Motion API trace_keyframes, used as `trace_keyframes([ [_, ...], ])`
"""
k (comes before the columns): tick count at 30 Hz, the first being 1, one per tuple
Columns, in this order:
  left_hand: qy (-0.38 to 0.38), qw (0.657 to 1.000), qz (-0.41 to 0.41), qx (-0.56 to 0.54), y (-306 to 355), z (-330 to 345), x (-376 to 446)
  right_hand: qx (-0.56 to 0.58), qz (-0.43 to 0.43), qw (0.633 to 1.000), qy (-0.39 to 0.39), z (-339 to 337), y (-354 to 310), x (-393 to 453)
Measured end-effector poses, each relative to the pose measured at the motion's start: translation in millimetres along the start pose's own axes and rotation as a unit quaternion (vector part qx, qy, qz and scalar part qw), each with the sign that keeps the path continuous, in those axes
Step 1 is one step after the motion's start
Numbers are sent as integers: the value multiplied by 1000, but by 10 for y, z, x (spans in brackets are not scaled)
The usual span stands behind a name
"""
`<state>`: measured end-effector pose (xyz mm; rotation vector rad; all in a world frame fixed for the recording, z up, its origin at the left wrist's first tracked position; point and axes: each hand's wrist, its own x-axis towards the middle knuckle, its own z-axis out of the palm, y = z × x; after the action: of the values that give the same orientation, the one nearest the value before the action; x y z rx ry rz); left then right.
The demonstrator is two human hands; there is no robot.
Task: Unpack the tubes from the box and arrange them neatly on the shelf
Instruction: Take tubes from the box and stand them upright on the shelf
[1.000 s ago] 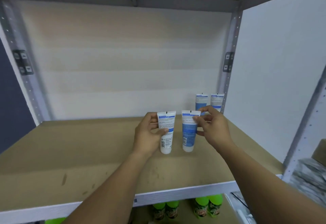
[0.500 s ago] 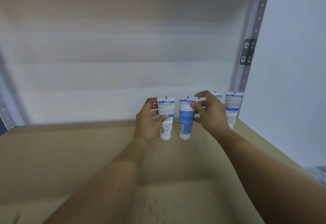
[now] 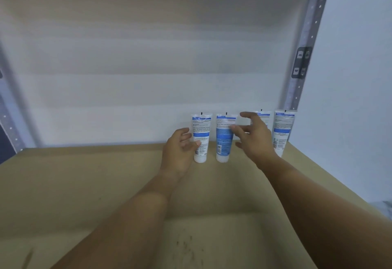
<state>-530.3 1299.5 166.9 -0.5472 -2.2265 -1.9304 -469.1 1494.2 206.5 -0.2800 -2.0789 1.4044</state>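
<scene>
Both arms reach deep over the shelf (image 3: 84, 184), left hand (image 3: 180, 150) loosely spread just beside the leftmost tube (image 3: 201, 137), thumb at its label, right hand (image 3: 252, 137) fingers apart beside the second tube (image 3: 225, 137), four tubes upright along the back wall.

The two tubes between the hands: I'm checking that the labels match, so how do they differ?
The left tube has a mostly white face with a narrow blue band; the right tube has a broad blue block. The left hand has its thumb against the left tube; the right hand seems just off the right tube. Both stand cap-down.
</scene>
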Motion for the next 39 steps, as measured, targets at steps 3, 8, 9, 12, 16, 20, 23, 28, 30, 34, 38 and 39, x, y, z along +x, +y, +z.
trace_keyframes([
  [3, 16, 999, -19, 23, 69, -67, -226, -31, 21, 999, -11, -37, -3, -232],
  [8, 31, 996, -54, 65, 267, -193, -792, -58, 49, 996, -45, -64, -127, -857],
  [9, 26, 996, -59, 66, 302, -223, -923, -68, 46, 995, -53, -70, -158, -1005],
  [12, -1, 994, -61, 87, 412, -346, -1356, -99, 28, 991, -91, -102, -218, -1458],
  [16, -49, 987, -66, 140, 555, -533, -1996, -154, -8, 980, -129, -204, -356, -2127],
  [20, -19, 986, -20, 166, 551, -665, -2579, -177, -66, 973, -133, -284, -462, -2727],
  [23, -8, 990, -11, 139, 370, -730, -2974, -164, -69, 974, -139, -247, -338, -3088],
  [28, -75, 967, -197, 145, -609, -846, -3487, -204, 27, 951, -230, -11, 350, -3579],
  [30, -88, 945, -269, 160, -986, -919, -3674, -249, 81, 923, -282, 95, 685, -3745],
  [34, -111, 897, -365, 225, -1668, -1082, -4126, -326, 147, 863, -356, 300, 1269, -4052],
  [38, -146, 841, -412, 319, -2077, -1093, -4495, -349, 200, 828, -390, 542, 1746, -4379],
  [39, -147, 839, -417, 318, -2121, -1074, -4554, -363, 190, 838, -361, 601, 1880, -4478],
])
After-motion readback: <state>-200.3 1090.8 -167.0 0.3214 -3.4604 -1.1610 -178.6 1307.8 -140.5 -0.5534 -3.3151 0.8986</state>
